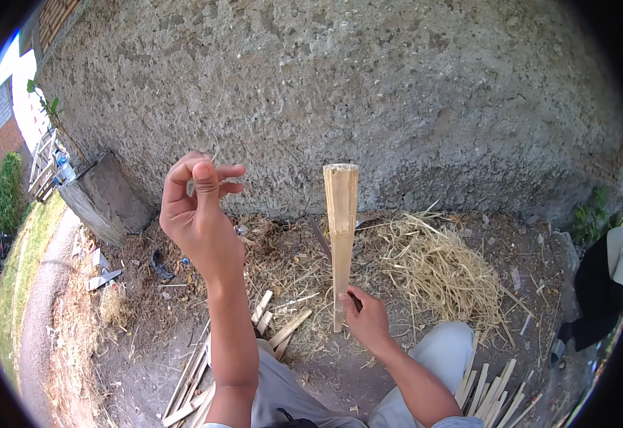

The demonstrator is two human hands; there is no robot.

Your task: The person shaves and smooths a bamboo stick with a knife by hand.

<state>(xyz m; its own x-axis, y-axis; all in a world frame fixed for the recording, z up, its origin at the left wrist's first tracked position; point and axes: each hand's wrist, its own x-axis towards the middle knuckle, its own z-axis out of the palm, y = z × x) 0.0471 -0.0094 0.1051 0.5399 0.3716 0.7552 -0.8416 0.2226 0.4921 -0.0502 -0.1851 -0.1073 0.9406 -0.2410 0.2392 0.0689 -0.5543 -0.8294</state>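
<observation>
Two bare hands work over a dirt yard before a rough grey concrete wall. The left hand is raised on an upright forearm, fingers curled and thumb pressed to fingertips, pinching a thin pale sliver too small to identify. The right hand, low and nearer, is closed around the bottom end of a pale split bamboo stave. The stave stands nearly vertical, long axis running up and down, its cut top end pointing upward against the wall, its foot by the ground. A heap of yellow straw-like shavings lies right of the stave. Flat pale bamboo strips lie near right, and more bamboo slats near left.
</observation>
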